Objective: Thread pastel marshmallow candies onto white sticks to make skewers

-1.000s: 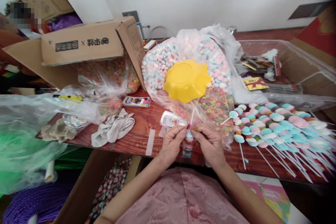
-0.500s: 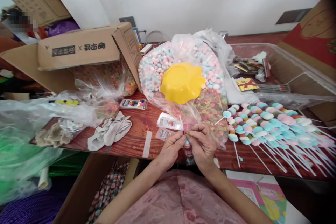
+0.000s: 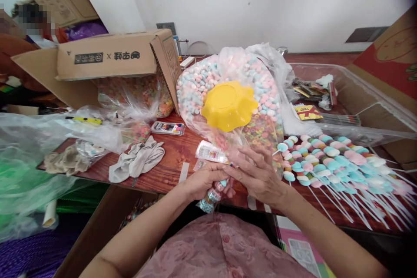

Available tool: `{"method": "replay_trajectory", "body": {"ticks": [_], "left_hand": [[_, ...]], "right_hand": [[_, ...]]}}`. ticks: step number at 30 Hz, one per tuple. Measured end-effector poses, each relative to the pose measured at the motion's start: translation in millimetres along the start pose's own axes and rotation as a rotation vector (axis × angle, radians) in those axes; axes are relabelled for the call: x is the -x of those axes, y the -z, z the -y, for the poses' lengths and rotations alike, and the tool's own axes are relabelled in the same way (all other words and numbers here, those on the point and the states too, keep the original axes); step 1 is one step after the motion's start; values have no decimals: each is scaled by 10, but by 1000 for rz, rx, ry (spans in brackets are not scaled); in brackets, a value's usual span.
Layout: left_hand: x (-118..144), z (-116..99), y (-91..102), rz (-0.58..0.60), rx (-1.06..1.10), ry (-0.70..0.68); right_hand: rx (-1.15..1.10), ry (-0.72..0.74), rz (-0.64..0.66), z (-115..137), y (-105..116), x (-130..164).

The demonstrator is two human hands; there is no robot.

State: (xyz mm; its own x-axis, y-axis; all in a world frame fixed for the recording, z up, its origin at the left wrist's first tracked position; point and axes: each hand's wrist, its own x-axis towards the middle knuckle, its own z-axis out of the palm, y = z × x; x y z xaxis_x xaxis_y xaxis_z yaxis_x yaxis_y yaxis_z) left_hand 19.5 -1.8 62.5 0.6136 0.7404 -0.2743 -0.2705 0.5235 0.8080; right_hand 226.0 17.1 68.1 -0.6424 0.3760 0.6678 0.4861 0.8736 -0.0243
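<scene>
Candy packet (image 3: 211, 197) sits gripped in the left hand (image 3: 203, 181) at the counter's (image 3: 169, 169) front edge; right hand (image 3: 260, 173), fingers spread, rests against its top, unfinished.

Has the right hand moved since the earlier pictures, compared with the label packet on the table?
Yes. The right hand was closed next to the left hand, below the label packet. Now its fingers are spread and it sits further right, toward the candy sticks.
</scene>
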Motion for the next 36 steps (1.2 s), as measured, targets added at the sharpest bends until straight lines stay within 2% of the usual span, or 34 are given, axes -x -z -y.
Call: {"method": "replay_trajectory", "body": {"ticks": [5, 8, 10, 12, 14, 15, 16, 18, 21, 23, 26, 29, 32, 34, 36], "left_hand": [[17, -38, 28, 219, -98, 107], [60, -77, 50, 259, -390, 59], [94, -96, 46, 150, -786, -81], [114, -88, 30, -38, -1196, -236], [106, -61, 23, -188, -1464, -318], [93, -49, 30, -228, -1524, -332], [76, -43, 45, -243, -1531, -333], [40, -59, 88, -223, -1384, -306], [0, -144, 125, -96, -887, -144], [-19, -213, 103, -35, -571, -14], [-54, -293, 34, -28, -329, 58], [-90, -342, -7, 7, -258, 63], [-97, -372, -9, 124, -285, 105], [-79, -374, -14, 181, -394, 100], [-48, -349, -36, 151, -603, -14]], "right_hand": [[-102, 106, 64, 13, 112, -66], [-111, 64, 190, 91, 87, -82], [-63, -28, 303, 122, 11, -74], [-73, -158, 379, 115, -92, -67], [-157, -272, 426, 83, -177, -76], [-179, -308, 430, 65, -199, -87], [-170, -321, 417, 51, -204, -100], [-72, -268, 340, 37, -164, -122], [46, -83, 237, 33, -17, -141], [36, 25, 235, 25, 99, -152], [11, 90, 283, 1, 251, -188], [29, 92, 294, -38, 330, -224], [20, 93, 272, -86, 322, -220], [-13, 66, 316, -103, 278, -198], [-28, 12, 400, -97, 212, -175]]}}
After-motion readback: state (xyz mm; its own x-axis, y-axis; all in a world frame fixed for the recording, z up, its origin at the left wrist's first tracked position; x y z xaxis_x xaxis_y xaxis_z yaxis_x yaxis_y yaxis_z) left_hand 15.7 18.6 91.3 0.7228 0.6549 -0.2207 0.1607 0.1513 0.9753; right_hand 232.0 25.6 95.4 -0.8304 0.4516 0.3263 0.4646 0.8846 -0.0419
